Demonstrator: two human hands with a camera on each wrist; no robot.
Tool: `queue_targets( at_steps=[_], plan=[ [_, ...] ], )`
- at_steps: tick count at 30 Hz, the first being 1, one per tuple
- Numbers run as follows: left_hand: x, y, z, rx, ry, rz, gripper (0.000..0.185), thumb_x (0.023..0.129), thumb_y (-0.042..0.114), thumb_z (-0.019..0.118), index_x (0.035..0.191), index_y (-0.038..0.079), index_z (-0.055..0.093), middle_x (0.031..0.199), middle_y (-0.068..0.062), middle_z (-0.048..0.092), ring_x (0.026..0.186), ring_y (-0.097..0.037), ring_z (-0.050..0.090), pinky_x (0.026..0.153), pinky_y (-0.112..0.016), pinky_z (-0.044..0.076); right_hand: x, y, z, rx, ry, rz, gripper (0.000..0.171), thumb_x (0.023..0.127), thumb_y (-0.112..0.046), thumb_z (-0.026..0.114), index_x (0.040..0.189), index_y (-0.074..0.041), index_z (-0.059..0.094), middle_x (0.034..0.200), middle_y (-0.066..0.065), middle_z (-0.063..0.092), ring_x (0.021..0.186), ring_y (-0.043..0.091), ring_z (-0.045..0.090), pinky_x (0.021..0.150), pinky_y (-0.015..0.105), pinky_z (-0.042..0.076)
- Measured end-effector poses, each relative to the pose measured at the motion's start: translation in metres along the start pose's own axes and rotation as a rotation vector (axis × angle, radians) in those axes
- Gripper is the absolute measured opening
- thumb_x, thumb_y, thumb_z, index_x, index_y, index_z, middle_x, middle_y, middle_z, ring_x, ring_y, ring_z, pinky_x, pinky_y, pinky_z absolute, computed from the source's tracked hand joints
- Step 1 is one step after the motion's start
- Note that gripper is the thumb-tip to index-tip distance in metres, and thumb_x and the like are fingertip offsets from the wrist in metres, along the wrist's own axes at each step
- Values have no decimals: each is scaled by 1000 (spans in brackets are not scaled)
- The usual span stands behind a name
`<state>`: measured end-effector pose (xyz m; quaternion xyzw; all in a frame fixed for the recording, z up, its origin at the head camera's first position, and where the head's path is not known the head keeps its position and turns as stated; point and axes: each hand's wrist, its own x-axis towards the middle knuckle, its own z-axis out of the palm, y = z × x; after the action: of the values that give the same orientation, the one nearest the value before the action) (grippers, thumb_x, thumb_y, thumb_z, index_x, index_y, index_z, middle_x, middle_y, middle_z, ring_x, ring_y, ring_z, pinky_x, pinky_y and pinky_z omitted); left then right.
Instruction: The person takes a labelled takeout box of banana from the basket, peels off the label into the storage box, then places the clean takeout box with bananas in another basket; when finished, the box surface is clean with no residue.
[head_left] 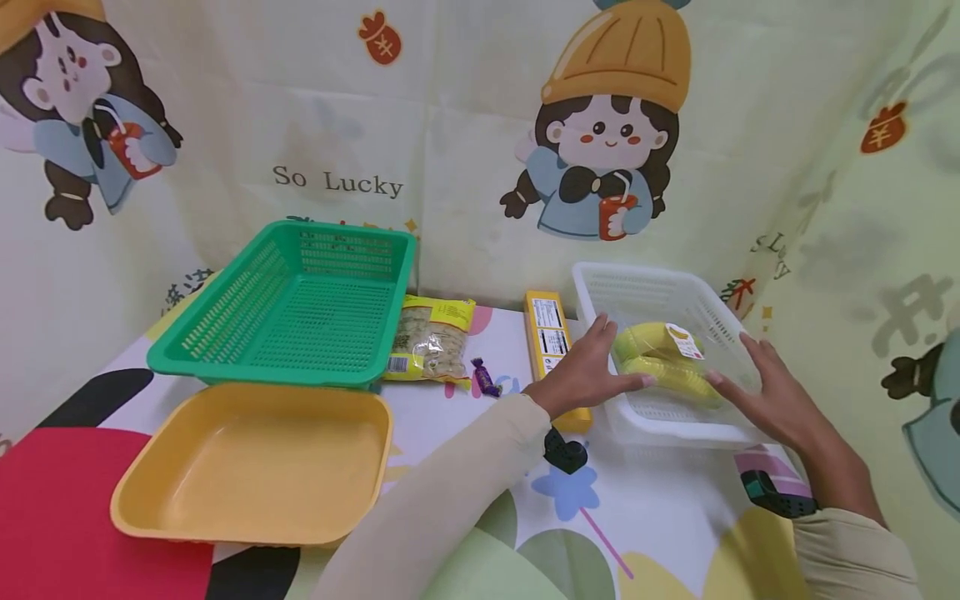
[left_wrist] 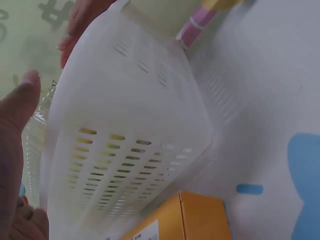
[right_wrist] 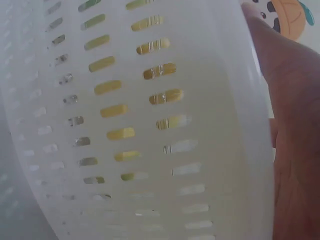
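Note:
A clear plastic pack of yellow fruit (head_left: 667,354), which looks like bananas with a white label, lies in the white plastic basket (head_left: 693,432). Over the basket's left side is my left hand (head_left: 588,371), fingers extended, its thumb by the pack's lower left. My right hand (head_left: 776,396) is at the opposite side, fingers spread and thumb near the pack's right end. Whether either thumb touches the pack I cannot tell. In the right wrist view, yellow shows through slots of the basket wall (right_wrist: 125,165), with the right hand (right_wrist: 300,115) beyond the rim.
Left of the white basket stands an orange-yellow box (head_left: 576,419), partly behind my left hand. Further left lie a purple wrapped candy (head_left: 486,379) and a yellow-topped bag (head_left: 435,340). A green basket (head_left: 262,372) and a yellow tray (head_left: 251,467) occupy the left side.

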<state>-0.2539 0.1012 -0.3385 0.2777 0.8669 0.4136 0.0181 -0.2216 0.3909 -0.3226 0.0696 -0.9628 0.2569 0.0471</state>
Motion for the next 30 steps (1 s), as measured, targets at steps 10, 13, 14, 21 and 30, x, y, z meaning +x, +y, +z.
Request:
queue_targets(
  at_steps=[10, 13, 14, 21, 30],
  plan=[
    [13, 9, 10, 116, -38, 51, 99, 86, 50, 70, 156, 5, 16, 163, -7, 3, 140, -13, 30, 105, -20, 33, -2, 2, -3, -74, -78, 63, 86, 97, -48, 51, 154, 1, 9, 152, 37, 8, 118, 67, 33, 83, 77, 35],
    [16, 15, 13, 147, -67, 55, 101, 85, 48, 71, 156, 6, 14, 162, -8, 2, 138, -12, 32, 103, -18, 34, -1, 3, -2, -66, -76, 75, 89, 96, -48, 53, 155, -2, 5, 148, 40, 19, 116, 66, 38, 82, 74, 39],
    [17, 17, 14, 160, -64, 50, 101, 85, 48, 72, 156, 5, 14, 162, -9, 2, 138, -12, 31, 102, -17, 35, 0, 4, -2, -66, -77, 79, 90, 96, -48, 54, 156, -3, 4, 145, 42, 24, 115, 64, 41, 80, 72, 41],
    [22, 30, 21, 261, 32, -34, 88, 86, 35, 75, 151, 1, 26, 157, -21, 15, 143, -20, 21, 97, -15, 38, 2, 7, -1, -79, -82, 72, 93, 94, -46, 59, 154, 1, 5, 130, 45, 42, 111, 58, 50, 80, 64, 45],
    [25, 31, 18, 352, 14, 15, 53, 90, 31, 71, 130, -1, 56, 149, -29, 31, 141, -32, 27, 106, -25, 33, 4, 9, 0, -92, -66, 15, 83, 93, -40, 65, 149, 6, 25, 131, 44, 42, 112, 58, 50, 83, 64, 44]
  ],
)
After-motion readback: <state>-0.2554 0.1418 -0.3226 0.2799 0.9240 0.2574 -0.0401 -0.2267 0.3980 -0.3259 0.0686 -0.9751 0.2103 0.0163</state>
